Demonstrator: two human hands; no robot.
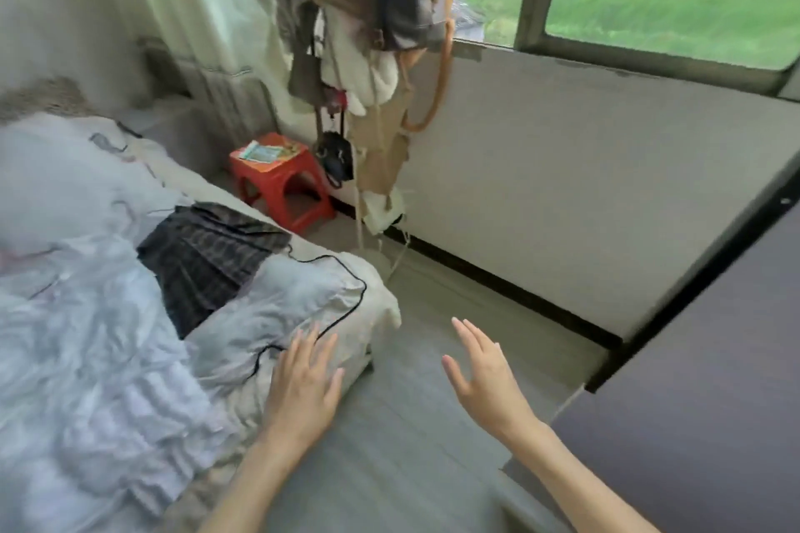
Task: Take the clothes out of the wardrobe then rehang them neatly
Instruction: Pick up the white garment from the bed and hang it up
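A dark plaid pleated skirt [208, 260] lies on the bed [303, 290] at the left, beside a pale ruffled garment [95, 359] spread over the bedding. My left hand [303, 385] reaches forward with straight fingers over the bed's near corner, holding nothing. To its right, my right hand [480, 376] is held out over the floor, fingers straight and empty. A dark brown wardrobe panel [692, 402] fills the lower right.
A stand by the window carries hanging bags and clothes [372, 35] with straps dangling to the floor. A red plastic stool [277, 177] stands between the bed and the wall. Grey floor [411, 424] runs between bed and wardrobe. A black cable [342, 273] crosses the bed.
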